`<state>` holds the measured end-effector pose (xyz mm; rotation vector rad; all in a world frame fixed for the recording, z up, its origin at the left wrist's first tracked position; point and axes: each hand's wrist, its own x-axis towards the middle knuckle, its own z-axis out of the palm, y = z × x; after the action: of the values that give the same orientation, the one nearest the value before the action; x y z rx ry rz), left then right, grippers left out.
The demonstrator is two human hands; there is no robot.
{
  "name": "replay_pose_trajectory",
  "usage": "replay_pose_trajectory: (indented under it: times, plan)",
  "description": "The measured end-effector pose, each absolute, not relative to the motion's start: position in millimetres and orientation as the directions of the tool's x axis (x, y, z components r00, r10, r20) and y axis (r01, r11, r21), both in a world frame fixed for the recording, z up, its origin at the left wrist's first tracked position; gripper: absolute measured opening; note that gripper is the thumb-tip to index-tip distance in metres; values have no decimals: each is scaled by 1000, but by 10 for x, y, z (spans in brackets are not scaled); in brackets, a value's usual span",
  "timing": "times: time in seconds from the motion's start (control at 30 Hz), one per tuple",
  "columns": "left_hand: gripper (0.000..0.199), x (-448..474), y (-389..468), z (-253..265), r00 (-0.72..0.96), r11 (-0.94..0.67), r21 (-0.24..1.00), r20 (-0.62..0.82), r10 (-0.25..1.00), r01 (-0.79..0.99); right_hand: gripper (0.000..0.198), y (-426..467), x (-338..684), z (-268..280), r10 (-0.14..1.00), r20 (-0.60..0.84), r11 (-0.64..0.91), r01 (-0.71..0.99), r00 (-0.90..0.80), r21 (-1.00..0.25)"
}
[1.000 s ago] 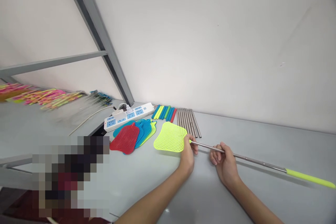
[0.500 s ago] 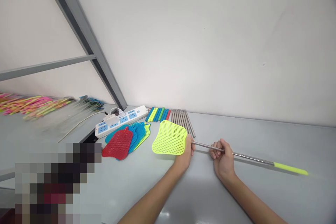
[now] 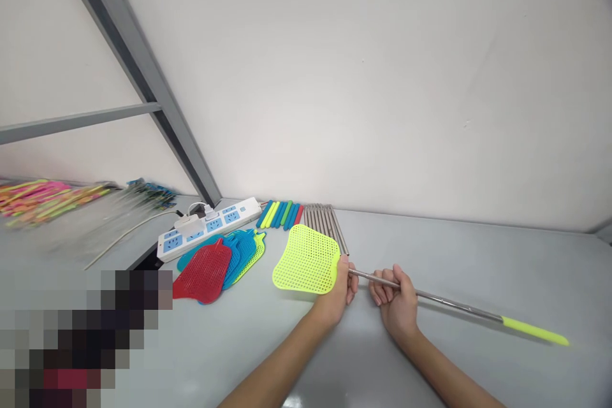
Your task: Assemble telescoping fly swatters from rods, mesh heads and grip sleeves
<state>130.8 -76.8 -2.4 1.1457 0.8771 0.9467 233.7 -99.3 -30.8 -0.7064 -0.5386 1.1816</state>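
Observation:
A yellow fly swatter spans both hands, its mesh head [image 3: 308, 259] at left, a thin metal rod [image 3: 459, 306] in the middle and a yellow grip [image 3: 536, 330] at right. My left hand [image 3: 338, 293] is closed around the neck, where the head meets the rod; the joint itself is hidden by the fingers. Farther along, my right hand [image 3: 399, 306] has its fingers curled around the rod, palm turned up. The swatter slants down toward the right, and its grip end is slightly blurred.
Loose swatter heads in red [image 3: 205, 273], blue and yellow lie overlapped at left. Behind them is a white power strip [image 3: 210, 228] with plugs and a cable. Coloured grips [image 3: 280, 214] and metal rods [image 3: 325, 218] lie by the wall. A metal frame post [image 3: 157, 102] stands left.
The view has shifted a little, so the table things appear lower and farther left. My right hand is somewhat closer to my left along the rod. The grip end has dipped.

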Motion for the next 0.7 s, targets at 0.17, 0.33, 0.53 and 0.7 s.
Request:
replay_pose_trajectory:
  times: [0.17, 0.33, 0.53, 0.7]
  plan:
    - [59, 1371, -796, -43, 379, 172, 978, -115, 918, -121, 48, -1011, 2295, -333, 972, 52, 176, -564, 228, -807]
    - [55, 1374, -793, -24, 361, 156, 969, -79, 929, -191, 49, -984, 2287, -315, 979, 57, 156, -532, 198, -832]
    - [55, 1371, -788, 19, 316, 158, 963, -83, 945, -217, 48, -953, 2304, -341, 982, 36, 121, -472, 186, -873]
    - [52, 1353, -785, 48, 247, 169, 959, -112, 963, -227, 45, -933, 2316, -367, 986, 14, 84, -416, 169, -905]
